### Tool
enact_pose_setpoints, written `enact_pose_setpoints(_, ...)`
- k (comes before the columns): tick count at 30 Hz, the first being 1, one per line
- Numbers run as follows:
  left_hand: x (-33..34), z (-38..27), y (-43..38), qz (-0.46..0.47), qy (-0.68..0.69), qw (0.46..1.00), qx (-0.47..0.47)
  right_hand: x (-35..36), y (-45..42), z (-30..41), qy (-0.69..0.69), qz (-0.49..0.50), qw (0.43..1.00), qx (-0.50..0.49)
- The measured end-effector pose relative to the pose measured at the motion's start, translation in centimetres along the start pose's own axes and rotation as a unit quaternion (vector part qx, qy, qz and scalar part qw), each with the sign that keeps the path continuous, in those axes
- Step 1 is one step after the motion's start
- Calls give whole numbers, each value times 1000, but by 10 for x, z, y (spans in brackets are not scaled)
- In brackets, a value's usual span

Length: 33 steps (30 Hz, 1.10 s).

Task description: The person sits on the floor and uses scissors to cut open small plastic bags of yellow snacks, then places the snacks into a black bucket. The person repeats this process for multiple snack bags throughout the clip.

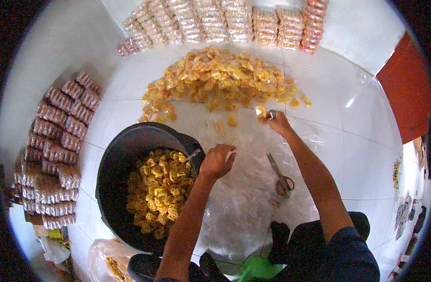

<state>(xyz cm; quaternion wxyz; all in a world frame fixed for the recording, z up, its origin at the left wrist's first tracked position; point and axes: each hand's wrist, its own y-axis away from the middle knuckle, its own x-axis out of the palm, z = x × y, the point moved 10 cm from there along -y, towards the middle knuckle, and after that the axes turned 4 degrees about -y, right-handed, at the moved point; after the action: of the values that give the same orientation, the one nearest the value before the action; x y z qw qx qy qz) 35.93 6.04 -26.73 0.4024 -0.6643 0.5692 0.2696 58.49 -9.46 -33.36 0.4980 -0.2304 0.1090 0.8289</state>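
My right hand [278, 123] holds a small clear packet of yellow snack [260, 112] at its fingertips. A small dark object [272, 114] sits at its fingers; whether it is worn or held I cannot tell. My left hand [218, 160], fingers bent and apart with nothing visible in them, hovers beside the rim of a large black tub [111, 148]. Inside the tub lie many loose yellow curled snacks [162, 190]. Scissors [280, 174] lie on the clear plastic sheets and bags [236, 204] between my arms. Beyond my hands is a heap of filled snack packets [222, 74].
Bundles of packed goods [208, 21] are stacked along the far wall. More stacked bundles [57, 123] line the left wall. A large clear bag [106, 250] with yellow contents stands by the tub. A red-brown panel [405, 88] is at the right; tiles [363, 158] cover the floor.
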Motion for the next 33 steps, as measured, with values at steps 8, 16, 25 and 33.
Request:
enact_pose_setpoints(8, -1, -14, -5, -117, 324, 921, -180, 5, 88, 107, -118, 134, 983, 37)
enact_pose_setpoints(16, 38, -51, 79, -36, 702, 668, -243, 21, 166, 122, -100, 171, 980, 21)
enact_pose_setpoints(25, 47, -73, 166, -19, 676, 672, -301, 3, 267, -84, 249, 2, 952, 177)
enact_pose_setpoints(33, 47, -74, 221, 5, 665, 646, -375, 11, 293, -66, 226, -15, 964, 142)
